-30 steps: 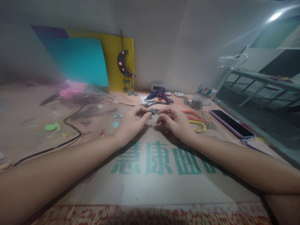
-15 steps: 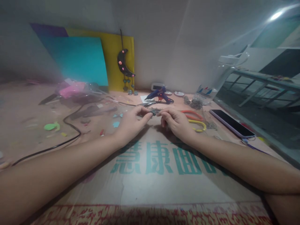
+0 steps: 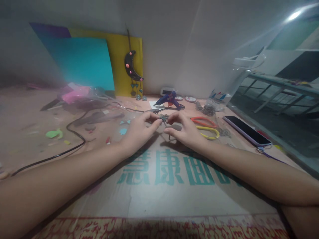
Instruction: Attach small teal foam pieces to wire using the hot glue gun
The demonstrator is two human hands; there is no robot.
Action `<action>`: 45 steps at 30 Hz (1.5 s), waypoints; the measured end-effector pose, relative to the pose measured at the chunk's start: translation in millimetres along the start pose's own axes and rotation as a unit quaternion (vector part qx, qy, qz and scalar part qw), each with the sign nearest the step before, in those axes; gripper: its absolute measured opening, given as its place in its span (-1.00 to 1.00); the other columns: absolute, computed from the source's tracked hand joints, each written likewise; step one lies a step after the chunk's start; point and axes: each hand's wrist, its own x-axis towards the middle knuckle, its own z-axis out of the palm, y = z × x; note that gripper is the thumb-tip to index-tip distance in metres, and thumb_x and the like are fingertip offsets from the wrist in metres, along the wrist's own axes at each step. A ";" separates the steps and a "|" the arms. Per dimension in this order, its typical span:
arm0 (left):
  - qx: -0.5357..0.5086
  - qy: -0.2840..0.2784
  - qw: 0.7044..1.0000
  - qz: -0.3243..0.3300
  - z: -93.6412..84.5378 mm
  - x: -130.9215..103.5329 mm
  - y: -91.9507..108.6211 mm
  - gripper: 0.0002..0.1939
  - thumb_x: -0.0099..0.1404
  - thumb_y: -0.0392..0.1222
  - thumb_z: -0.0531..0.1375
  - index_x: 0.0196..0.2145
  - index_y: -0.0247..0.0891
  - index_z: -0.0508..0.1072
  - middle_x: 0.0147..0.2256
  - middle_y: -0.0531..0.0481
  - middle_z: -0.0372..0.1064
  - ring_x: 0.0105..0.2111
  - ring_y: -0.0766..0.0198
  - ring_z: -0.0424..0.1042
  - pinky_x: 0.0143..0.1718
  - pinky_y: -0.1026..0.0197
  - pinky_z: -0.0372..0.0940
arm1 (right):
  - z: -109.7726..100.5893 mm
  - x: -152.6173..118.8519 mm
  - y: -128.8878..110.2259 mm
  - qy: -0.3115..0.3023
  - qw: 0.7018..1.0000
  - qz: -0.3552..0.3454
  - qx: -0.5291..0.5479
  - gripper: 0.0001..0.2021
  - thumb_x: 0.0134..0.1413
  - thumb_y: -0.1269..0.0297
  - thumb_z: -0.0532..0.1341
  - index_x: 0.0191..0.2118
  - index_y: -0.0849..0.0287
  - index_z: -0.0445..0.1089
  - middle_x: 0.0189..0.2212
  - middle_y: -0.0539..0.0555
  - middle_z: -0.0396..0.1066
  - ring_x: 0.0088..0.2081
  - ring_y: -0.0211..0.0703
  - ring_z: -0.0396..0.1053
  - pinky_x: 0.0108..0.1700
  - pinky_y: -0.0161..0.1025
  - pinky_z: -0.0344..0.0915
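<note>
Left fingers (image 3: 156,123) pinched, grey piece (image 3: 163,118) at tips

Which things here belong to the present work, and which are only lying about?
Apparently for the work:
- small dark piece in left hand
- thin strand by right hand
- perhaps hot-glue gun

Likely just lying about:
- smartphone
- green scrap
- red scrap

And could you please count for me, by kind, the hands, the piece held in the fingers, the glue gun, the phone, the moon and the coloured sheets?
Hands (left hand, right hand): 2
Piece: 1
Glue gun: 1
Phone: 1
Moon: 1
Sheets (purple sheet, blue sheet, yellow sheet): 3
Total: 9
</note>
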 end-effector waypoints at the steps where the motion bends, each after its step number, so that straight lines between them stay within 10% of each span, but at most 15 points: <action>1: 0.009 0.004 1.000 0.012 0.0 -0.7 0.2 -0.88 0.29 -0.14 0.19 -0.31 -0.23 0.47 -0.31 0.02 0.51 -0.26 0.25 0.45 -0.17 0.23 0.32 | -0.2 0.2 -0.5 -0.011 1.000 0.005 -0.015 -0.73 -0.02 0.13 0.36 -0.29 0.14 0.32 -0.29 0.05 0.41 -0.21 -0.11 0.37 -0.11 -0.16 0.29; 10: 0.054 0.008 0.994 0.091 -0.9 -3.7 4.2 -0.92 0.29 -0.21 0.20 -0.33 -0.25 0.46 -0.35 0.05 0.48 -0.29 0.29 0.43 -0.19 0.26 0.29 | -2.1 -2.7 -9.4 -0.077 0.995 0.060 -0.016 -0.82 0.02 0.15 0.32 -0.34 0.16 0.47 -0.32 0.03 0.50 -0.23 -0.12 0.42 -0.13 -0.20 0.29; 24: 0.039 0.009 0.999 0.037 -1.2 -0.3 1.4 -0.89 0.29 -0.17 0.18 -0.33 -0.24 0.47 -0.33 0.03 0.50 -0.28 0.25 0.44 -0.18 0.23 0.30 | 6.4 -1.2 4.6 -0.056 0.969 0.122 0.206 -0.87 0.11 0.25 0.23 -0.25 0.17 0.32 -0.34 0.05 0.50 -0.30 -0.21 0.45 -0.25 -0.23 0.39; 33: 0.029 0.009 0.999 0.030 -0.5 0.6 0.8 -0.90 0.29 -0.17 0.19 -0.32 -0.24 0.47 -0.33 0.04 0.50 -0.28 0.26 0.44 -0.17 0.23 0.29 | 8.4 -4.7 3.9 -0.047 0.956 0.084 0.278 -0.84 0.23 0.28 0.12 -0.08 0.04 0.20 -0.48 -0.16 0.22 -0.69 -0.42 0.09 -0.64 -0.37 0.13; 45: 0.033 0.009 0.999 0.029 -0.4 0.6 -1.1 -0.89 0.29 -0.15 0.20 -0.32 -0.23 0.47 -0.33 0.03 0.49 -0.28 0.25 0.44 -0.18 0.23 0.30 | 2.1 -4.0 -2.4 0.062 0.997 0.005 0.047 -0.91 0.12 0.29 0.26 -0.25 0.15 0.40 -0.32 0.04 0.47 -0.33 -0.21 0.38 -0.27 -0.23 0.33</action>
